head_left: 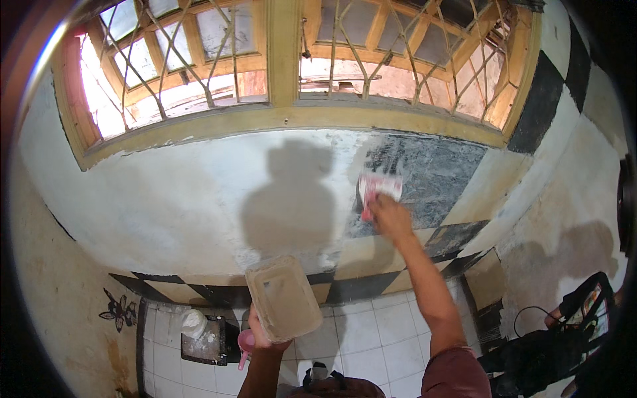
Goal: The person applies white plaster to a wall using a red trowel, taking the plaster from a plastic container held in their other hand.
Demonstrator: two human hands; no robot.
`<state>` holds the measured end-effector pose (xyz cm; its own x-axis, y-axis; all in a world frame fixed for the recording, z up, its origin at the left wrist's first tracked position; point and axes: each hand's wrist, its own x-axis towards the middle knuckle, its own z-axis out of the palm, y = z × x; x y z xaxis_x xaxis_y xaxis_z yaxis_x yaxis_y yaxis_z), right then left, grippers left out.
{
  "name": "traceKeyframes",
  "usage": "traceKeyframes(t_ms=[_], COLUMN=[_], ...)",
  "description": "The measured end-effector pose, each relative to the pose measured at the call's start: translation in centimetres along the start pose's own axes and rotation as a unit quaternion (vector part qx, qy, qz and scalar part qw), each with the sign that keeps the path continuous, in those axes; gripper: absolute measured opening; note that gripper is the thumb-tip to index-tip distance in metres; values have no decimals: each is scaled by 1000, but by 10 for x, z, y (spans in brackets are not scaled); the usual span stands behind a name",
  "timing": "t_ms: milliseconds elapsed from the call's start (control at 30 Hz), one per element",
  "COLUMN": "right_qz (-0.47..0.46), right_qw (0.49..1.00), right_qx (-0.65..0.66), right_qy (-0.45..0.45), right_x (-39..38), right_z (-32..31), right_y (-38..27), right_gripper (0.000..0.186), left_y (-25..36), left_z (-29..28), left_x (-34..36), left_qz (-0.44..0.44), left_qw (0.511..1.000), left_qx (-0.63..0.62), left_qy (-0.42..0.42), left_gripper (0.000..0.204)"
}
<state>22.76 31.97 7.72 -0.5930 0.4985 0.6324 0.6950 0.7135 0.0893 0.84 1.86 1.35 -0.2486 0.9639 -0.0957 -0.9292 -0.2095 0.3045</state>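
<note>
Right hand: the right hand [391,215] is closed around the pinkish-red handle of a broad-bladed spreader [381,187]; both are blurred.
Spreader: over the left edge of the dark panel [441,179], below the window's lower edge, its wide pale end upward; whether it touches the wall [159,199] cannot be told.
Left hand: the left hand [261,331] is clamped on a beige rectangular tub [306,290], gripping it near its lower left corner.
Tub: held up in front of the wall's lower edge, slightly tilted, well apart from the spreader.
Between the hands: a wide gap, with part of the wall showing behind.
Wall: whitish and smeared from its left side to the dark panel, with black and cream checks along its lower edge; a dark shadow falls on its middle.
Window: a yellow frame [284,66] with metal grilles, along the wall's upper edge.
Floor: white tiles [391,331]; near the left edge, a black stand [215,355] bears a white bundle [194,324] at its upper left corner.
Pink dipper [246,339]: just right of the stand, partly behind the left hand.
Lower right: another person in dark clothing [541,358].
</note>
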Motion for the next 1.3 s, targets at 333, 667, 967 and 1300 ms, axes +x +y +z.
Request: traceKeyframes(t_ms=[333, 667, 967, 1300], right_qz=[-1, 73, 367, 142], right_qw=[996, 992, 838, 944], right_qx=[-32, 71, 158, 212], right_qy=[86, 79, 370, 209], right_x=[-17, -150, -46, 9], right_z=[38, 101, 104, 42], right_y=[1, 13, 49, -130], right_gripper=[18, 17, 24, 23], left_y=[2, 5, 3, 15], left_z=[-3, -4, 0, -24], left_x=[-2, 1, -15, -24], left_qz=[19, 9, 14, 76], left_qw=[998, 998, 998, 995], left_qx=[43, 54, -9, 46], left_qy=[30, 35, 66, 47], left_gripper=[52, 52, 51, 50])
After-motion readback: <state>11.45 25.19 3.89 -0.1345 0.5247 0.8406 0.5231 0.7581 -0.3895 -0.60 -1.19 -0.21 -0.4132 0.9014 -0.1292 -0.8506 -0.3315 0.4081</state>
